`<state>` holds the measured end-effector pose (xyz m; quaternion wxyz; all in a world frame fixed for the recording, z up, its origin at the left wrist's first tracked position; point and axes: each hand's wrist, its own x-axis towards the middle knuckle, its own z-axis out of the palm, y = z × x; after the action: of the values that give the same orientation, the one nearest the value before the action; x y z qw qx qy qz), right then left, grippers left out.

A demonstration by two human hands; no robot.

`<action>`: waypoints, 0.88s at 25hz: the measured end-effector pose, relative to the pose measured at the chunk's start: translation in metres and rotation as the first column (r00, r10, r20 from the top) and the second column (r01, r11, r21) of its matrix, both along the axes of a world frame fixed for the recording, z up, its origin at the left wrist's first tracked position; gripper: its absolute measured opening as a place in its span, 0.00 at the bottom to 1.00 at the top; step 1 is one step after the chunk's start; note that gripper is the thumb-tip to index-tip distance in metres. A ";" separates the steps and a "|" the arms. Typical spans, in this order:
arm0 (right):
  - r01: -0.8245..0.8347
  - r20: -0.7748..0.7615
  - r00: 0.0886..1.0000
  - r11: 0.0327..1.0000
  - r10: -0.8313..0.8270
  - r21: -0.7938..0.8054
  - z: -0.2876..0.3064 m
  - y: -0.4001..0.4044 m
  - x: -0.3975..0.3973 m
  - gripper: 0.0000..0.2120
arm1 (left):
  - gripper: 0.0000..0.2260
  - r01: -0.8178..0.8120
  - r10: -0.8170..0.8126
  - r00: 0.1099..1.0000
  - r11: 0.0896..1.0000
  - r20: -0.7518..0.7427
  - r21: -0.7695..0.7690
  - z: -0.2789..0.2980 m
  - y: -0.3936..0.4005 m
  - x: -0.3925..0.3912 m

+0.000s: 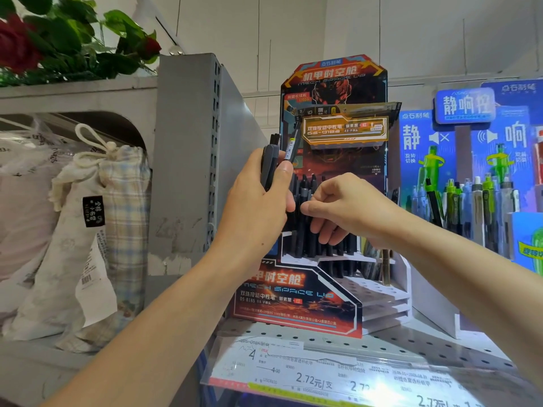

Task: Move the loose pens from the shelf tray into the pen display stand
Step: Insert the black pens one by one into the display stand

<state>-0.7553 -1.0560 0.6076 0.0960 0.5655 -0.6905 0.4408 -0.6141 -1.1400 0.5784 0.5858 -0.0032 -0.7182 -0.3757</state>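
Observation:
A red, black and blue cardboard pen display stand (296, 301) sits on the perforated shelf, with several dark pens (305, 230) upright in its stepped rows. My left hand (255, 207) is raised in front of the stand's left side and grips a bunch of dark pens (271, 163) upright. My right hand (343, 210) reaches in among the standing pens, its fingers curled around one of them. No shelf tray is in sight.
A blue display (470, 160) with green and grey pens stands to the right. A grey metal shelf upright (188, 160) rises left of the stand, with cloth bags (97, 224) beyond it. Price labels (323, 374) line the shelf's front edge.

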 end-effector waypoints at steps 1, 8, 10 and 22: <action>-0.009 0.008 1.000 1.000 0.009 0.000 0.000 0.001 0.000 0.10 | 0.04 -0.004 0.004 1.000 1.000 0.002 0.015 0.000 0.000 0.000; 0.003 -0.125 0.992 1.000 -0.004 -0.010 -0.001 0.002 0.006 0.10 | 0.05 0.020 -0.021 1.000 0.998 0.015 0.057 0.002 0.003 -0.001; 0.010 -0.148 0.989 1.000 -0.011 -0.007 0.000 -0.001 0.007 0.11 | 0.04 0.075 -0.076 0.997 0.994 0.011 0.074 0.001 0.005 -0.002; 0.025 -0.082 0.996 0.997 -0.019 0.069 -0.001 -0.001 0.007 0.13 | 0.07 0.071 -0.071 0.997 0.993 -0.002 0.092 -0.001 0.005 0.000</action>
<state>-0.7481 -1.0568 0.6066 0.1090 0.5784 -0.7071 0.3919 -0.6141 -1.1352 0.5778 0.5710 -0.0017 -0.7000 -0.4288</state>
